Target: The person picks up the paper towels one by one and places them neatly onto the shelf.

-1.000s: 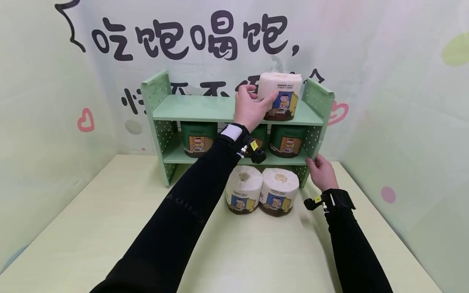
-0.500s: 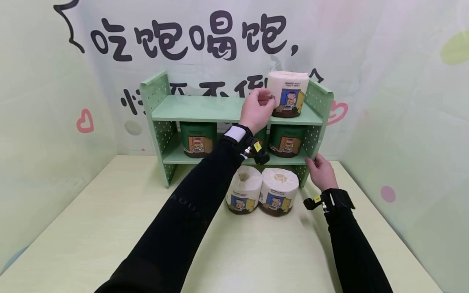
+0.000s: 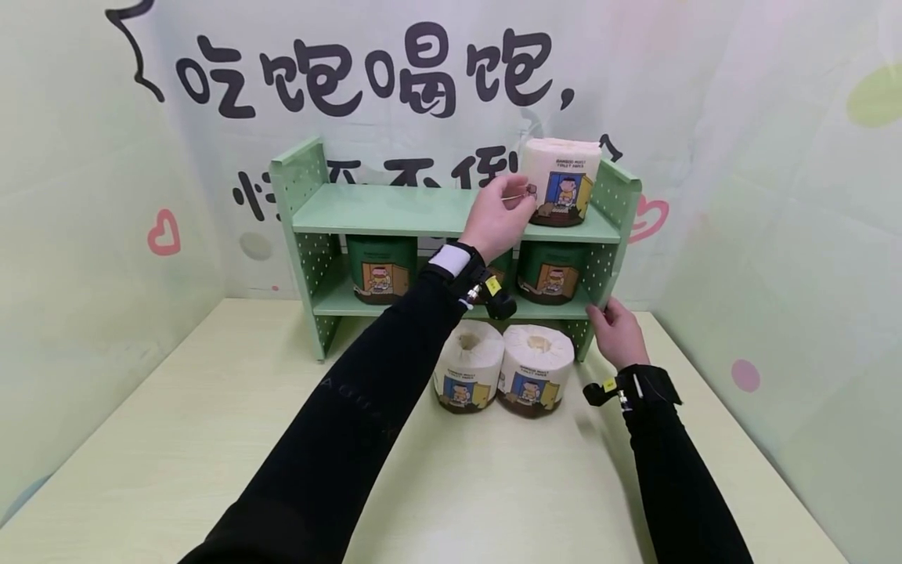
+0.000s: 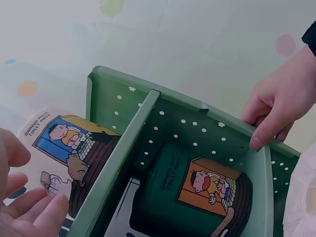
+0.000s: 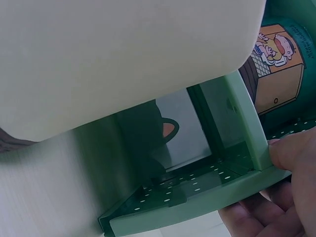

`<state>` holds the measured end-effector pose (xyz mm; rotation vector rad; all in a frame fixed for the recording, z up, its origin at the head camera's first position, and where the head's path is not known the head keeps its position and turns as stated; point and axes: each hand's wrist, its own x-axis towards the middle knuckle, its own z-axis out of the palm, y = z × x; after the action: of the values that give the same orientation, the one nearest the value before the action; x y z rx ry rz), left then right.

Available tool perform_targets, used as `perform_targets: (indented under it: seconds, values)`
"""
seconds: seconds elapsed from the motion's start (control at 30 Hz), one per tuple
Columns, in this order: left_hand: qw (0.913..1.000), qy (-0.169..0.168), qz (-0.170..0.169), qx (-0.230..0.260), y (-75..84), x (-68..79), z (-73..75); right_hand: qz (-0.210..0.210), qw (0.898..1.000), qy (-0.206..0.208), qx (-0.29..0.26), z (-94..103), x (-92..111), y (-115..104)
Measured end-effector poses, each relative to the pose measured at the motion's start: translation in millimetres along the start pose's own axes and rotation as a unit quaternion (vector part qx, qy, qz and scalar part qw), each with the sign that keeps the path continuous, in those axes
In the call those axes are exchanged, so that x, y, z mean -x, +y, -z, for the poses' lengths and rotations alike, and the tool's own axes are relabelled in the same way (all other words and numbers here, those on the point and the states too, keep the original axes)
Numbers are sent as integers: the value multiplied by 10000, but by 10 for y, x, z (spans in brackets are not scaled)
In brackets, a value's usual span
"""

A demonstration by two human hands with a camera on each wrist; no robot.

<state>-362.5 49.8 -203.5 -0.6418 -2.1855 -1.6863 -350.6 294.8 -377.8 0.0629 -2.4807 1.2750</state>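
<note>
Since the earlier head frames, the upper white roll (image 3: pixel 560 184) has shifted rightward along the top shelf (image 3: pixel 384 208) of the green rack (image 3: pixel 622 196), and the left hand (image 3: pixel 499 210) has followed it.

Head view: I read the upper white roll as upright near the right end; its placement looks nearly complete. Three green rolls (image 3: pixel 384 269) occupy the shelf below, the middle one partly hidden by the left forearm (image 3: pixel 366 415). Two white rolls (image 3: pixel 537 380) on the tabletop (image 3: pixel 211 439) are not yet shelved. The right hand (image 3: pixel 620 335) grips the rack's right edge.

Left wrist view: I see the left hand half-open, fingers loosely bent, fingertips at the upper white roll's printed wrapper. I cannot confirm a firm hold.

Right wrist view: I see the right thumb against the lower shelf's end, with the other fingers curled behind the side panel. This hand clamps the rack and holds no roll.
</note>
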Motion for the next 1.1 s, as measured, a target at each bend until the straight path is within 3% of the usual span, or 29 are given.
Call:
perform_targets:
  seconds: [0.33, 0.6, 0.83, 1.1]
  values:
    - [9992, -141, -134, 349, -26, 269, 288, 65, 10000, 24, 1, -1, 5, 1]
    - [9922, -482, -341, 1095, -242, 601, 500, 64, 10000, 44, 18, -6, 23, -16]
    - [9926, -693, -333, 940, -444, 882, 624, 149, 9999, 60, 60, -10, 30, -21]
    - [9951, -692, -47, 699, -736, 1246, 705, 193, 9997, 113, 68, -22, 36, -17]
